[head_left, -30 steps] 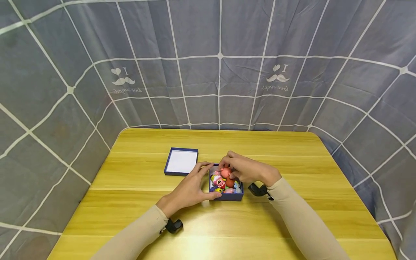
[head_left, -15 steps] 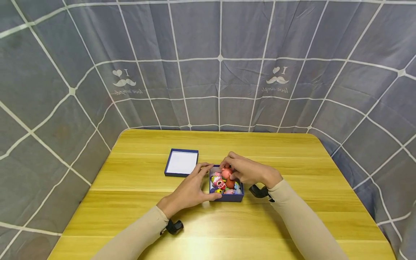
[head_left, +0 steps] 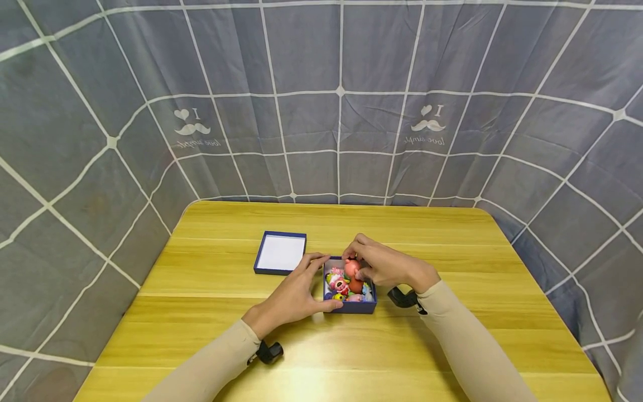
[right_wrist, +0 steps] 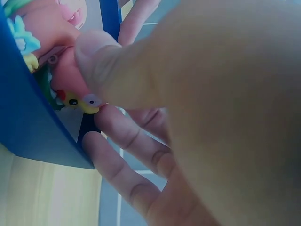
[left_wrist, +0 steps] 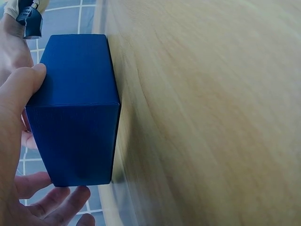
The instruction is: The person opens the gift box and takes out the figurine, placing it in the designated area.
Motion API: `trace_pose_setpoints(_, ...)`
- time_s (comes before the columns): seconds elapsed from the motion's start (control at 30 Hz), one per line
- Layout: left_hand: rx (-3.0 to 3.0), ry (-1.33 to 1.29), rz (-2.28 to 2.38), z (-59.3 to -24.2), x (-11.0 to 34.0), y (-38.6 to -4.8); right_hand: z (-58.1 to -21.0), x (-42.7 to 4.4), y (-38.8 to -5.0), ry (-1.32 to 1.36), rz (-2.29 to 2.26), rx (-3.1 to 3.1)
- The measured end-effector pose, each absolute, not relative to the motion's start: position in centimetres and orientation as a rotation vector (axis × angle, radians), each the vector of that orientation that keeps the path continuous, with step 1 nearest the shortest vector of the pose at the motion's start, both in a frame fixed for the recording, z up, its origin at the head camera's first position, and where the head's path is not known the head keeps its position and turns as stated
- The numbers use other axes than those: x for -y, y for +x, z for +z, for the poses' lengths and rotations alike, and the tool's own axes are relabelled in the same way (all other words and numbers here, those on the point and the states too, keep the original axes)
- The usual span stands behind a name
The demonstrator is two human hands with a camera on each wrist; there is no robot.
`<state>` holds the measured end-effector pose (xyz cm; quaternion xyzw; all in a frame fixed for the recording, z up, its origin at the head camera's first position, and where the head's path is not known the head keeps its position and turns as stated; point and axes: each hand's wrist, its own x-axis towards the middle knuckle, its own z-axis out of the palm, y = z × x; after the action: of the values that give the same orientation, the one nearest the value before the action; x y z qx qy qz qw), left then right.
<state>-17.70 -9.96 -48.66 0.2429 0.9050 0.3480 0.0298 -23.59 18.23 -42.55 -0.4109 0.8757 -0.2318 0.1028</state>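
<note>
An uncovered dark blue box (head_left: 359,307) stands on the table, filled with several small colourful toy figures. My left hand (head_left: 296,293) spans its left side, thumb at the near wall's rim and fingers at the far left corner. In the left wrist view, that thumb presses the top edge of the blue box (left_wrist: 75,141). My right hand (head_left: 384,265) reaches over the right side and pinches a reddish-pink toy figure (head_left: 353,268) within the box. A pink-faced figure (head_left: 338,285) lies to its left. The right wrist view shows my thumb (right_wrist: 96,59) against the reddish figure, a yellow-billed toy (right_wrist: 77,101) below.
A blue box lid (head_left: 281,252) lies with its white inside up, behind and left of the box. The wooden table (head_left: 427,357) ends at a grey checked curtain (head_left: 311,117) behind and at both sides. Each wrist wears a black camera (head_left: 271,353).
My right hand has shifted very slightly to the right with the reddish figure, which tilts a little that way. The left hand keeps its place on the box.
</note>
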Motion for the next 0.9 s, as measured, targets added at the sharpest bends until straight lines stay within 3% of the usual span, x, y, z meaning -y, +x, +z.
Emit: trace_pose_setpoints(0.9,-2.779,0.739,1.061,-48.7,10.04,-17.91,-42.35,-18.72,-23.67,-1.123,-0.9,-2.607)
